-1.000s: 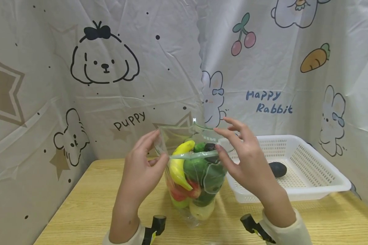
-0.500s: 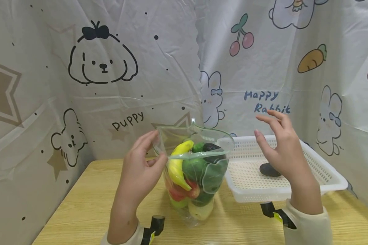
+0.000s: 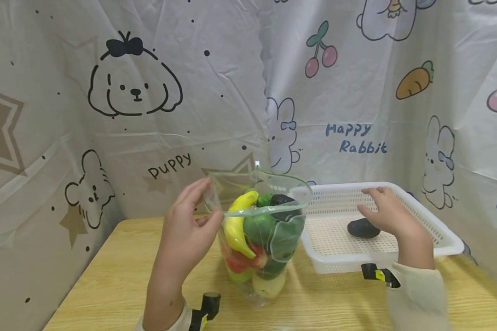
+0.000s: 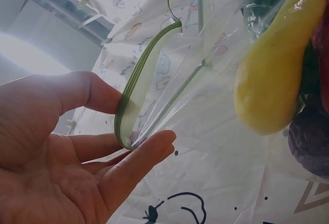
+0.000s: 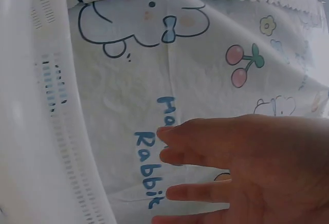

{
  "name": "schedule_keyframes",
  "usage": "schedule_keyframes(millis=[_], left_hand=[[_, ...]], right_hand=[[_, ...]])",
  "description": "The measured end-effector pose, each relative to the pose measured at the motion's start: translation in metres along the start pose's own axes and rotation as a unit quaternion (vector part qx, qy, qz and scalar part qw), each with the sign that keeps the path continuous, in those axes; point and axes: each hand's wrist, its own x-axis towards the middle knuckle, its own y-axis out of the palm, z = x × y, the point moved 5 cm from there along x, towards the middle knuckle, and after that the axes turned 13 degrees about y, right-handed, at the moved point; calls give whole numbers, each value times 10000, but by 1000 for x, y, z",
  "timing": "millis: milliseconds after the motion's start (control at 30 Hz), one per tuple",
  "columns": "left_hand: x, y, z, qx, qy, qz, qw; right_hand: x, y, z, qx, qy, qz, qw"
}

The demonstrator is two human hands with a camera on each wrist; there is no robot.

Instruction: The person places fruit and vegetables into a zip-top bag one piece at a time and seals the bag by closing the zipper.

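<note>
A clear zip bag (image 3: 260, 212) with a green-edged mouth stands upright on the table, its top spread. Through the plastic show a yellow banana (image 3: 237, 230), green pieces, red fruit and a pale yellow piece. My left hand (image 3: 190, 225) holds the left corner of the mouth, thumb on the near rim and fingers on the far side. In the left wrist view that hand lies around the green zip edge (image 4: 134, 82). Over the white basket is my right hand (image 3: 391, 214), fingers apart and holding nothing, beside and above a dark oval fruit like an avocado (image 3: 363, 228).
The white perforated basket (image 3: 339, 264) stands right of the bag, on the wooden table (image 3: 120, 271). Cloth with printed drawings (image 3: 215, 92) hangs behind and at both sides. The basket's wall (image 5: 56, 80) crosses the left of the right wrist view.
My right hand has let go of the bag's right rim, moved right and lowered over the basket towards the dark fruit. The left hand stays at the bag's corner.
</note>
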Motion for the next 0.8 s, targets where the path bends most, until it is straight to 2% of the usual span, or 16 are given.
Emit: schedule_keyframes(millis=[233,533,700,800], left_hand=[[0,0,0,11,6,14,10000],[0,0,0,25,5,22,10000],[1,0,0,-5,68,3,10000],[1,0,0,11,94,-8,10000]], right_hand=[[12,25,-23,-526,307,575,9965],[22,50,-37,-637,687,1399,9857],[24,52,-38,-760,772,1434,9837],[26,54,-41,-721,1053,1465,9810]])
